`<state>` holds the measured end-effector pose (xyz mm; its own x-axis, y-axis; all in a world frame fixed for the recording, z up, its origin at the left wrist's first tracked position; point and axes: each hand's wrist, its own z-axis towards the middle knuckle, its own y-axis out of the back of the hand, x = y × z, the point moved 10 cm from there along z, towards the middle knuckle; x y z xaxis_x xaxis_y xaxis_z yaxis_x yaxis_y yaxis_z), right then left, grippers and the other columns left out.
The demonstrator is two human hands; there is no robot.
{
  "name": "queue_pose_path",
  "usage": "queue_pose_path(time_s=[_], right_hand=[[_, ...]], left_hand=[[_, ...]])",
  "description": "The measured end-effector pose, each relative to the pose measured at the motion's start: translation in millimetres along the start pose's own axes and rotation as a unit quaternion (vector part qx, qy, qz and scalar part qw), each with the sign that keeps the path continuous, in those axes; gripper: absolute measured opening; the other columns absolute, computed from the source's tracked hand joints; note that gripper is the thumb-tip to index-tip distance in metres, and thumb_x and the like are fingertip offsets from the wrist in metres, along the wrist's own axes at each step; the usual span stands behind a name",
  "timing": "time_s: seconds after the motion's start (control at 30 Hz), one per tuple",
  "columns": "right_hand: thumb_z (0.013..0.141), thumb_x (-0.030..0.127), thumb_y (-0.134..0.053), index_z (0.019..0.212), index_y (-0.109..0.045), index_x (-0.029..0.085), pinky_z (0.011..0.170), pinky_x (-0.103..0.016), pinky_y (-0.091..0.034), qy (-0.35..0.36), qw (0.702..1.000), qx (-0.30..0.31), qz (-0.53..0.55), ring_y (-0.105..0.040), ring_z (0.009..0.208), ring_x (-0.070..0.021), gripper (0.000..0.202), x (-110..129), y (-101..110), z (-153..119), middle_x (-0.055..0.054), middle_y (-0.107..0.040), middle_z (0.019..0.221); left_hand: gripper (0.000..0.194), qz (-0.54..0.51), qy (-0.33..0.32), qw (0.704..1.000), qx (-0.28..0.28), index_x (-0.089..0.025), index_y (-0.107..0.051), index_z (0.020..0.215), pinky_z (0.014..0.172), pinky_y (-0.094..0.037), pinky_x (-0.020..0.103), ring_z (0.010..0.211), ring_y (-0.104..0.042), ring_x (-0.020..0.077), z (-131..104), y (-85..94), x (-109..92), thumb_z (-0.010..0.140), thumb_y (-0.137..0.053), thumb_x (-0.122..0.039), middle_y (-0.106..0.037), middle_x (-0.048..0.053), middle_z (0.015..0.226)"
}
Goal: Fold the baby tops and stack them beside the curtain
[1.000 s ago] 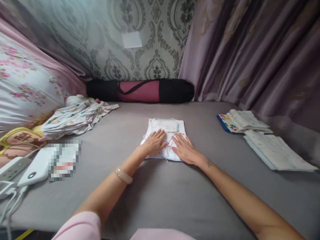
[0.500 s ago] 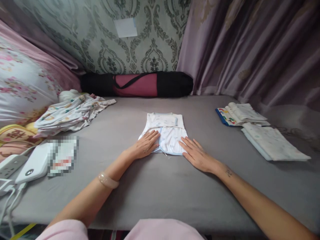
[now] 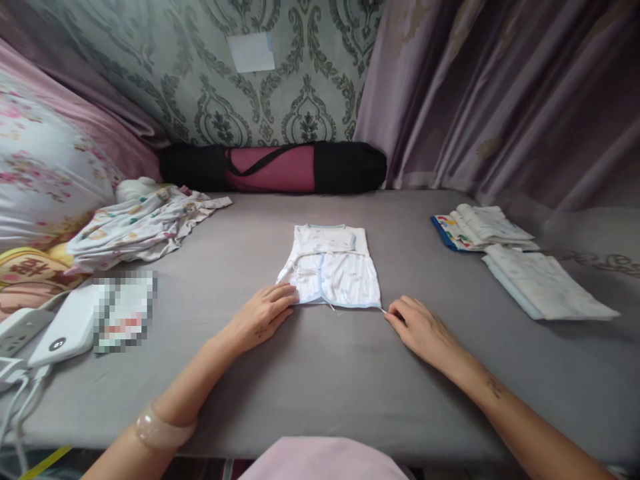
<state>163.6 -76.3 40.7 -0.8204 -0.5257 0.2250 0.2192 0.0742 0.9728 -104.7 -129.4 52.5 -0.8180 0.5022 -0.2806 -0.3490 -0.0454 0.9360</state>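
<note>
A small white baby shirt (image 3: 347,277) with pale prints and light-blue trim lies flat in the middle, its sleeve parts folded inward across the upper half. At its lower left corner, my left hand (image 3: 265,313) is closed, fingers together on the hem; the thumb is mostly hidden. My right hand (image 3: 417,330) pinches a thin white tie (image 3: 384,310) that sticks out at the lower right corner. Another thin tie (image 3: 330,306) hangs loose from the middle of the hem.
Folded baby clothes (image 3: 547,283) lie at the right, beside a folded cloth with a blue edge (image 3: 445,233). On the left are a crumpled printed garment (image 3: 135,227), a white power bank (image 3: 70,330) and a power strip (image 3: 25,330). A black and maroon bag (image 3: 280,167) lies along the wall.
Both hands have moved outward and nearer to me, from lying flat on the shirt to its lower corners. My right fingers have closed on the tie.
</note>
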Motion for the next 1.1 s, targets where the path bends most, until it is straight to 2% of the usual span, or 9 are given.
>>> queue_pose_path(time_s=[0.17, 0.37, 0.43, 0.53, 0.67, 0.77, 0.83, 0.97, 1.1], right_hand=[[0.094, 0.033, -0.044, 0.08, -0.061, 0.024, 0.068, -0.031, -0.046, -0.035, 0.998, 0.035, 0.031, -0.063, 0.076, -0.02, 0.024, 5, 2, 6, -0.005, -0.066, 0.083], [0.094, 0.034, -0.04, 0.096, -0.07, 0.025, 0.07, -0.028, -0.05, -0.016, 0.97, 0.067, 0.231, -0.066, 0.077, -0.0174, 0.031, 33, -1, 17, -0.003, -0.072, 0.089], [0.094, 0.032, -0.041, 0.102, -0.07, 0.024, 0.075, -0.028, -0.05, -0.015, 0.976, 0.022, 0.216, -0.067, 0.082, -0.0179, 0.031, 29, 8, 21, -0.004, -0.071, 0.095], [0.093, 0.027, -0.043, 0.107, -0.067, 0.024, 0.082, -0.03, -0.049, 0.004, 0.992, -0.027, 0.119, -0.064, 0.092, -0.0194, 0.028, 21, 19, 23, -0.006, -0.067, 0.106], [0.093, 0.028, -0.049, 0.107, -0.064, 0.025, 0.082, -0.029, -0.05, 0.057, 0.995, 0.009, 0.085, -0.063, 0.094, -0.0182, 0.02, 21, 12, 24, -0.006, -0.061, 0.111], [0.096, 0.027, -0.045, 0.105, -0.063, 0.025, 0.082, -0.03, -0.05, 0.087, 0.992, 0.012, 0.09, -0.062, 0.092, -0.0173, 0.02, 22, 7, 23, -0.006, -0.06, 0.11], [0.097, 0.025, -0.043, 0.107, -0.062, 0.025, 0.084, -0.031, -0.05, 0.103, 0.991, 0.005, 0.091, -0.062, 0.092, -0.0172, 0.021, 24, 6, 21, -0.006, -0.059, 0.11], [0.097, 0.022, -0.044, 0.109, -0.062, 0.025, 0.086, -0.032, -0.05, 0.122, 0.989, -0.01, 0.087, -0.062, 0.094, -0.018, 0.021, 26, 9, 20, -0.006, -0.059, 0.11], [0.096, 0.021, -0.046, 0.105, -0.062, 0.024, 0.082, -0.031, -0.051, 0.133, 0.988, -0.016, 0.081, -0.062, 0.091, -0.0179, 0.019, 28, 12, 20, -0.006, -0.06, 0.107]], left_hand=[[0.032, 0.021, 0.029, 0.999, -0.018, -0.027, -0.062, 0.122, 0.102, -0.046, 0.044, 0.121, -0.051, 0.0244, -8, 4.8, 7, 0.099, -0.04, -0.03, -0.062, 0.007, 0.127], [0.033, 0.003, 0.028, 0.999, -0.032, -0.027, -0.059, 0.123, 0.099, -0.048, 0.039, 0.115, -0.052, 0.0224, -5, 12.3, 4, 0.099, -0.037, -0.03, -0.062, 0.007, 0.124], [0.032, 0.017, 0.037, 0.998, -0.049, -0.025, -0.06, 0.121, 0.097, -0.048, 0.04, 0.111, -0.054, 0.0228, 1, 16.3, 7, 0.099, -0.037, -0.03, -0.063, 0.008, 0.121], [0.033, 0.059, 0.06, 0.995, -0.059, -0.021, -0.058, 0.121, 0.094, -0.047, 0.041, 0.107, -0.054, 0.0242, 16, 18.5, 16, 0.098, -0.036, -0.027, -0.063, 0.009, 0.12], [0.032, 0.131, 0.1, 0.986, -0.017, -0.016, -0.056, 0.123, 0.089, -0.046, 0.042, 0.107, -0.051, 0.0276, 46, 9.8, 28, 0.095, -0.041, -0.023, -0.06, 0.013, 0.121], [0.027, 0.167, 0.132, 0.977, 0.031, -0.014, -0.061, 0.111, 0.085, -0.044, 0.041, 0.104, -0.05, 0.0284, 63, -1.3, 38, 0.094, -0.041, -0.02, -0.061, 0.014, 0.117], [0.025, 0.186, 0.143, 0.971, 0.039, -0.014, -0.063, 0.103, 0.083, -0.043, 0.04, 0.102, -0.05, 0.0282, 71, -3.8, 41, 0.094, -0.041, -0.018, -0.061, 0.014, 0.113], [0.022, 0.203, 0.121, 0.972, 0.011, -0.017, -0.063, 0.098, 0.081, -0.042, 0.04, 0.1, -0.05, 0.0276, 77, 2.1, 32, 0.093, -0.042, -0.017, -0.062, 0.013, 0.11], [0.025, 0.149, 0.064, 0.987, 0.022, -0.016, -0.061, 0.108, 0.082, -0.043, 0.038, 0.102, -0.053, 0.0262, 74, 1.3, 13, 0.093, -0.04, -0.015, -0.063, 0.012, 0.111]])
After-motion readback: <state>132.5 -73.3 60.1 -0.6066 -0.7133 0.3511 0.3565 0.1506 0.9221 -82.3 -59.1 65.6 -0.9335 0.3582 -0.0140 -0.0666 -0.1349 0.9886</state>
